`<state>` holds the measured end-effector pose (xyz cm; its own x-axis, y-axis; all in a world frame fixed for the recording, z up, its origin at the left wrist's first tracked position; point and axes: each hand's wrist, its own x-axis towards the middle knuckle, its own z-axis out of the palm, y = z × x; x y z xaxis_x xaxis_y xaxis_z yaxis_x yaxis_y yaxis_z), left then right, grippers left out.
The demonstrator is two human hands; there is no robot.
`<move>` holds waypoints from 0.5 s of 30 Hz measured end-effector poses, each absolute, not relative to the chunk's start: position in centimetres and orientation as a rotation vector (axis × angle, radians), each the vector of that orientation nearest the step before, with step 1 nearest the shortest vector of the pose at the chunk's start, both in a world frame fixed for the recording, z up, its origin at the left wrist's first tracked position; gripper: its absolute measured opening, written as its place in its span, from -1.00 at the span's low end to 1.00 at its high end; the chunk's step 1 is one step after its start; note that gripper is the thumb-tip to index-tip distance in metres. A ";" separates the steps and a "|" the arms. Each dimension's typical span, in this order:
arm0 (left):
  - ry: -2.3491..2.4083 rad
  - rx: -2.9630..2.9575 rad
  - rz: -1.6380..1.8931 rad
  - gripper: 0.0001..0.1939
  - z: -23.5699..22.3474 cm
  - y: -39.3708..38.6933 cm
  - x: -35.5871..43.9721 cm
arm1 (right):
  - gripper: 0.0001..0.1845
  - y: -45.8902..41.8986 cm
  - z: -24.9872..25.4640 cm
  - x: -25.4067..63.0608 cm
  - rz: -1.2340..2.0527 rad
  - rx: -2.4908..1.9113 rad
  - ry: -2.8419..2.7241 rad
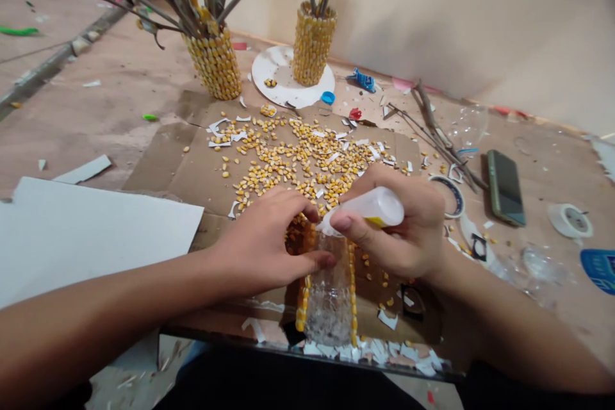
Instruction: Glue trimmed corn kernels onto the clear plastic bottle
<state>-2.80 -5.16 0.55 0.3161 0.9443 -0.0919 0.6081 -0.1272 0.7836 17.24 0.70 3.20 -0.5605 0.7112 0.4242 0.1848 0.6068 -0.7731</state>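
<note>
My right hand (408,224) is closed around a small white glue bottle (379,206), tilted so its nozzle points down and left. The nozzle meets the upper part of a clear plastic bottle (329,307) lying on its side. Corn kernels (303,307) are stuck along both sides of this bottle, while its middle strip is bare. My left hand (278,237) grips the plastic bottle, thumb on its top surface and fingers curled over the far left side. The bottle's far end is hidden by my hands.
Loose corn kernels (269,166) and paper scraps cover the cardboard (163,160). Behind stand two kernel-covered vases (214,61) with branches, one on a white plate (269,86). A phone (506,187), tape rolls (570,220) and twigs (439,134) lie right; white board (96,237) lies left.
</note>
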 end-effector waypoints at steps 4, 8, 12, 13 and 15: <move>1.396 1.832 0.570 -0.66 0.6 -5.2 -2.7 | -0.63 0.6 3.4 17.2 0.895 -0.727 -2.087; 1.397 1.837 0.565 -0.65 0.6 -5.3 -2.8 | -0.63 0.6 3.4 17.5 0.898 -0.778 -2.068; 1.398 1.826 0.591 -0.61 0.7 -5.4 -2.9 | -0.69 0.8 3.2 18.1 0.921 -0.869 -2.070; 1.403 1.820 0.601 -0.59 0.7 -5.4 -2.9 | -0.71 0.9 3.2 18.2 0.929 -0.886 -2.068; 1.414 1.808 0.613 -0.52 0.8 -5.5 -2.9 | -0.73 1.1 3.1 18.4 0.949 -0.897 -2.066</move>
